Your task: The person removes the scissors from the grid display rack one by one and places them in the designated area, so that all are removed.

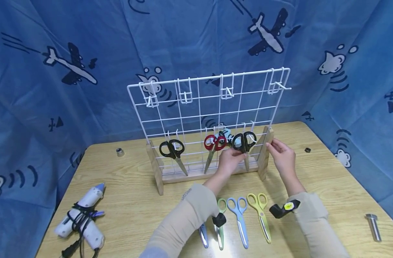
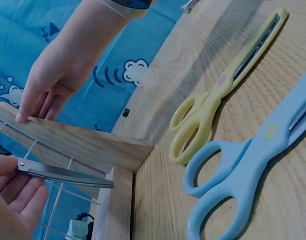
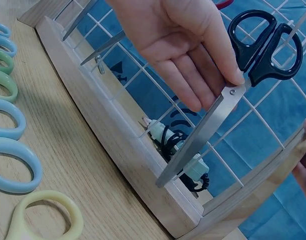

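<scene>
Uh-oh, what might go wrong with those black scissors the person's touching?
The left hand pinches the black scissors beside the bare blade, so it might get nicked.
A white hook pokes through one handle loop; a bump might knock the scissors off.
The right hand holds the wooden side post; pushing hard there might make the rack wobble.

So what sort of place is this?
Probably a small staged workspace, perhaps a demo or recording booth: a printed blue curtain stands behind a wooden table, and a white wire rack on it has scissors hanging from hooks. Nothing beyond the curtain shows.
</scene>
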{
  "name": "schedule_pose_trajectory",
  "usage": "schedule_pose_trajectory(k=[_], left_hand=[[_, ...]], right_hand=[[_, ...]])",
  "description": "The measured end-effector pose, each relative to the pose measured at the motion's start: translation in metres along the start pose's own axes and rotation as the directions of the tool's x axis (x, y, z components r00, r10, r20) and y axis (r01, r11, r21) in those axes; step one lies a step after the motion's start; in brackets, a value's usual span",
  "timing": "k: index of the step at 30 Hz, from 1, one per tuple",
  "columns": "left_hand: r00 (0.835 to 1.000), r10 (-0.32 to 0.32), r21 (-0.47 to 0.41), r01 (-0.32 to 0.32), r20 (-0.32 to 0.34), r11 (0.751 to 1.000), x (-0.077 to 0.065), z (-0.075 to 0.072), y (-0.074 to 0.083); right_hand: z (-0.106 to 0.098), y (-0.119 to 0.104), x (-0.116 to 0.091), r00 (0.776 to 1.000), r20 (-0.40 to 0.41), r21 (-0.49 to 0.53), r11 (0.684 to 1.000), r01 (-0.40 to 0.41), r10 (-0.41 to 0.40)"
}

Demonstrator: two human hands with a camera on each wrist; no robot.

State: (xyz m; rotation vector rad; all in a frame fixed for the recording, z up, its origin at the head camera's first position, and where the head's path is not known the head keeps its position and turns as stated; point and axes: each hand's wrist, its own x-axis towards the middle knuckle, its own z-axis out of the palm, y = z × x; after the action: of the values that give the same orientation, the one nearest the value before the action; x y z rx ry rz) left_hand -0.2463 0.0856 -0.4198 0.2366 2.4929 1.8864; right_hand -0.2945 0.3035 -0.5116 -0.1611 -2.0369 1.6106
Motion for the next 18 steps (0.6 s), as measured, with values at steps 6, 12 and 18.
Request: schedule_pose_trajectory(k=[6, 12, 18], left_hand=[[0.999, 0.045, 0.001, -0.045, 0.004, 0.999, -0.007, -0.003, 0.005], [0.998, 0.058, 0.007, -0.058, 0.040, 0.998, -0.015, -0.010, 0.015], [0.987, 0.077, 0.001, -0.078, 0.140, 0.997, -0.037, -0.028, 0.025]], right_hand=[[-0.001, -0.009, -0.003, 0.999, 0.023, 0.010, 0.999, -0.040, 0.040], [0.002, 0.006, 0.004, 1.000, -0.017, -0.071, 0.997, -0.009, 0.007], [0.001, 0.003, 0.000, 1.000, -0.017, 0.011, 1.000, 0.009, -0.009]])
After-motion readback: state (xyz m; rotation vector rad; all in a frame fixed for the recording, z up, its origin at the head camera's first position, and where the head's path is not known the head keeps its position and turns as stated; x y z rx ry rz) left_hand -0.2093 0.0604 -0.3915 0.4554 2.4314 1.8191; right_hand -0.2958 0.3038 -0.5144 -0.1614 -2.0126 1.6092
